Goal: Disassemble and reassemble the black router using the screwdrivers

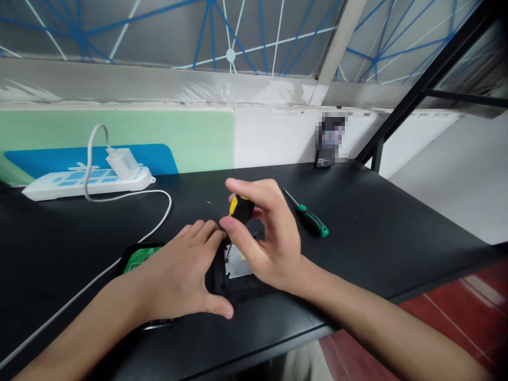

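My right hand (273, 233) is closed around the black and yellow handle of a short screwdriver (243, 208). Its thin shaft points down to the edge of a silvery plate (236, 264) set in a black casing (217, 275). Across the opened device lies my left hand (186, 270), palm down, with the thumb stretched away from the fingers; it rests over the casing. A green circuit board (141, 258) shows to the left from under that hand, inside a black housing. Much of the board and part of the plate are hidden by my hands.
Right of my hands lies a green and black screwdriver (311, 219). A small light-coloured bit (209, 202) sits on the black table (381, 243). A white power strip (91, 182) with a charger (123, 163) and cable stands back left. A phone (326, 153) leans against the wall.
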A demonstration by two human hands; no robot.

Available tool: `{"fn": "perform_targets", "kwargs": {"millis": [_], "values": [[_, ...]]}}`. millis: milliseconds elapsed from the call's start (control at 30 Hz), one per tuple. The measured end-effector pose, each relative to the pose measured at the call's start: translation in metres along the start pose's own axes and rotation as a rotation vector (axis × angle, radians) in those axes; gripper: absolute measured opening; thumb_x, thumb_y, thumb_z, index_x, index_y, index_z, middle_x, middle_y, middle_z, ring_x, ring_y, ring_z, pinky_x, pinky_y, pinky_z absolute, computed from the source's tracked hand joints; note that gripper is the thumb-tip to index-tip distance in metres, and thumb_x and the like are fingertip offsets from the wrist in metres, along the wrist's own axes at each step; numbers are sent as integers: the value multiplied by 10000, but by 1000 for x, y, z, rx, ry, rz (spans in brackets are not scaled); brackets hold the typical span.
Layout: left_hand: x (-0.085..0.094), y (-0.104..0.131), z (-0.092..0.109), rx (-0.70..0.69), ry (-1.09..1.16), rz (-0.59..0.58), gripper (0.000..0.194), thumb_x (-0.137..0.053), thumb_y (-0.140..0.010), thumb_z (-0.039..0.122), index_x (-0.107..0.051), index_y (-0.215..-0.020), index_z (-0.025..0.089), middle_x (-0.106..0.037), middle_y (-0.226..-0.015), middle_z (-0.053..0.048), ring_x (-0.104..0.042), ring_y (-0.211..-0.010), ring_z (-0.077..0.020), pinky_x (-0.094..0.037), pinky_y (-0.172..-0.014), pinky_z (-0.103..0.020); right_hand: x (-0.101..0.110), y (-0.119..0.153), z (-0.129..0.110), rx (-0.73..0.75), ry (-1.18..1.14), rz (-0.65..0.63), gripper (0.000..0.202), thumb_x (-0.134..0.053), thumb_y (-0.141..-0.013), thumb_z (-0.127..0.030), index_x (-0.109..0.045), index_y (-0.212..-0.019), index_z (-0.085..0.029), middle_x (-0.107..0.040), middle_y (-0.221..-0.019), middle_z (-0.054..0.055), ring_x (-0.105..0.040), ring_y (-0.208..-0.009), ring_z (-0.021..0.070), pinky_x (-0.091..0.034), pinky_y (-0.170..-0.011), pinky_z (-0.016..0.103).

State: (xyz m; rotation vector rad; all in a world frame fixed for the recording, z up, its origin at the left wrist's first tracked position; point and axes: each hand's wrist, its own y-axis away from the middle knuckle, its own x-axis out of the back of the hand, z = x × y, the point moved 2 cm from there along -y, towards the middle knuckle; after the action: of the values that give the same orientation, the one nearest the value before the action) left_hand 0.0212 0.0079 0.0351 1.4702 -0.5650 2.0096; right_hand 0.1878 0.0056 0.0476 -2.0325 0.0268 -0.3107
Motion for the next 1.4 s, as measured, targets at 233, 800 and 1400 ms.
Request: {"fn": "perform_targets", "kwargs": {"millis": [233, 800, 1400], "values": [[-3, -1, -2, 16, -36, -89, 908, -784, -627, 768, -592, -1317, 211, -609, -1240, -143, -557, -1154, -424, -466, -977, -556, 8, 4, 14, -71, 26, 36, 453, -627, -967, -252, -529, -1398, -352, -613, -1132, 55, -639, -972, 203, -613, -634, 315], [-4, 3, -1, -4, -90, -87, 889, -793, -628, 771, -619, -1260, 170, -604, -1229, -149, -551, -1137, -409, -470, -974, -536, 42, -2, 98, -294, 9, 313, 388, -659, -940, -387, -552, -1305, -308, -603, -985, 31, -638, -834, 177, -632, -729, 375], [5, 2, -1, -29, -91, -57, 883, -675, -712, 869, -648, -1273, 188, -628, -1201, -115, -552, -1116, -367, -449, -993, -503, 39, -1, 108, -345, -18, 303, 385, -672, -925, -369, -540, -1277, -281, -585, -980, 24, -625, -763, 148, -578, -565, 278]]}}
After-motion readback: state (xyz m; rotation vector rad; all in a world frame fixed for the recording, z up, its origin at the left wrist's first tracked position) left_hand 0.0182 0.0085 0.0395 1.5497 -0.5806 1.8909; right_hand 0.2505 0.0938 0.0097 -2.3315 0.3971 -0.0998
